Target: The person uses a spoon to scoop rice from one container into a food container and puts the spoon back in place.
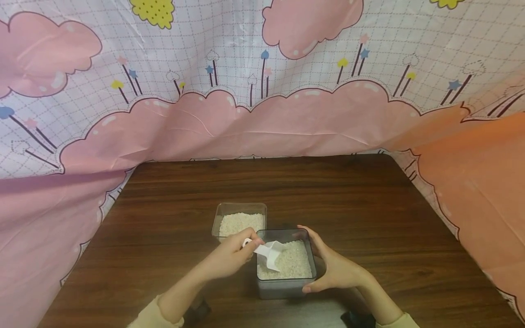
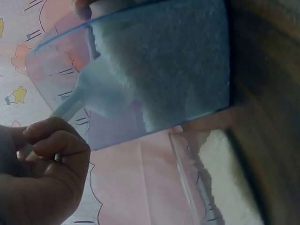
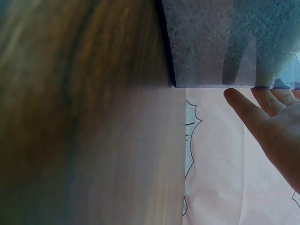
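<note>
Left fingers (image 1: 248, 234) pinch white scoop (image 1: 269, 253); right fingers (image 1: 316, 285) spread against grey-tinted box (image 1: 282, 289) of rice (image 1: 296, 263).

1 L hand (image 1: 234, 255) & 1 R hand (image 1: 340, 271) are showing, w/ 2 sleeves (image 1: 156, 316), 1 per arm. 1 clear box (image 1: 242, 208) & 1 tinted box (image 1: 283, 290) are showing, i.e. 2 total, plus 1 tbl (image 1: 348, 196). 2 rice lots (image 1: 295, 262) are lying inside, 1 ea. 1 wht scoop (image 1: 270, 253) is showing. On bkgd cloth (image 1: 254, 123), 2 lg separate pink clouds (image 1: 311, 27) are showing; 2 lg yellow shapes (image 1: 153, 12) are peeking in at top edge.
</note>
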The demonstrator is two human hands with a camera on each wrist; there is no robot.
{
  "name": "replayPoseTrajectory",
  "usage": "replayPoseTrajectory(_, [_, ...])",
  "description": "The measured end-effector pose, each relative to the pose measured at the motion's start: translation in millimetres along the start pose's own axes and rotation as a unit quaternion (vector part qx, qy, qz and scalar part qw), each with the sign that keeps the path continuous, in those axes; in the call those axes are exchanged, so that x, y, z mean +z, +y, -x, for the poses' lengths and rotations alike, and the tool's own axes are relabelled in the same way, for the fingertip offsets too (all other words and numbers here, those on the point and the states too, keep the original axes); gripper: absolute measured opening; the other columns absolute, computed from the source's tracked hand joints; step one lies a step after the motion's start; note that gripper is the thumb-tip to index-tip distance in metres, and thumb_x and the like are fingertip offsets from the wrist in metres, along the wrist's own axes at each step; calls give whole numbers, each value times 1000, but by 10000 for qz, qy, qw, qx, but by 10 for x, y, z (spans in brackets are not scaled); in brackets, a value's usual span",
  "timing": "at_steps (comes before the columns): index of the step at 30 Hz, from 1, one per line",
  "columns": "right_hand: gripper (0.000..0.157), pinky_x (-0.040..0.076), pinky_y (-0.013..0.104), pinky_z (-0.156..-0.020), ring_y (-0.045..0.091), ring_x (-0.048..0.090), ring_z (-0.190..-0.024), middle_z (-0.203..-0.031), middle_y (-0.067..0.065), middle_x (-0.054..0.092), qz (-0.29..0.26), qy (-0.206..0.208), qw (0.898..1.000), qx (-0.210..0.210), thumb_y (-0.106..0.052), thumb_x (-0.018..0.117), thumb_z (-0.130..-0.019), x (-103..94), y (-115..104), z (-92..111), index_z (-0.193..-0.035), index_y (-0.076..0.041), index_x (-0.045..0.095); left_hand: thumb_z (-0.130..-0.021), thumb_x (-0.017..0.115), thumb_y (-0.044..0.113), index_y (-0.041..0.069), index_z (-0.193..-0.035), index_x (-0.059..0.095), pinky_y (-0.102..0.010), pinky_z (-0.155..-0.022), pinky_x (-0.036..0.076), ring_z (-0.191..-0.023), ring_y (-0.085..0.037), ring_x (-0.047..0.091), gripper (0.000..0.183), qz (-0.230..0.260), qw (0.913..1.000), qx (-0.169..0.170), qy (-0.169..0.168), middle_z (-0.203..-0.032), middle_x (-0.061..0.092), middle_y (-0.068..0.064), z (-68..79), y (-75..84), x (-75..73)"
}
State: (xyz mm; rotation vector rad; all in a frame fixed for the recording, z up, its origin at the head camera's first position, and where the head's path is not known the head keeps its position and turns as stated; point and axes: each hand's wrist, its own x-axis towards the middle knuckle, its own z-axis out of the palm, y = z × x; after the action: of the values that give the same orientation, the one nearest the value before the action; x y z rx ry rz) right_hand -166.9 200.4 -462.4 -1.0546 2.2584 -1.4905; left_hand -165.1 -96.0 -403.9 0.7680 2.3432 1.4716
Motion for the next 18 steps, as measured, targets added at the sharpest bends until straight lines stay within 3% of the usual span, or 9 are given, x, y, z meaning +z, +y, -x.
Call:
replayPoseTrajectory(5, [121,25,71,-101,45,17,-142,-152,16,24,-27,9,10000,6,-21,89,-71,6,0,-2,-156,-22,3,-105,45,16,-1,-97,54,-18,-48,28,-52,-5,35,21,823,9965,-138,36,-60,40,2,-2,-40,36])
replayPoseTrajectory(11, [121,25,70,-102,46,18,-141,-153,16,22,-81,-26,10000,-35,-20,88,-71,6,-5,2,-156,-21,2,-106,41,14,-7,-101,53,-19,-51,31,-54,-7,41,24,1201,9927,63,108,-60,41,1,20,-115,56])
replayPoseTrajectory(18, [121,26,68,-103,45,19,-142,-153,13,23,-90,-10,10000,-4,-20,89,-70,0,-3,13,-156,-23,3,-107,39,21,-12,-108,50,-20,-52,33,-56,-8,44,35,2065,9776,-211,350,-61,41,0,111,-182,128])
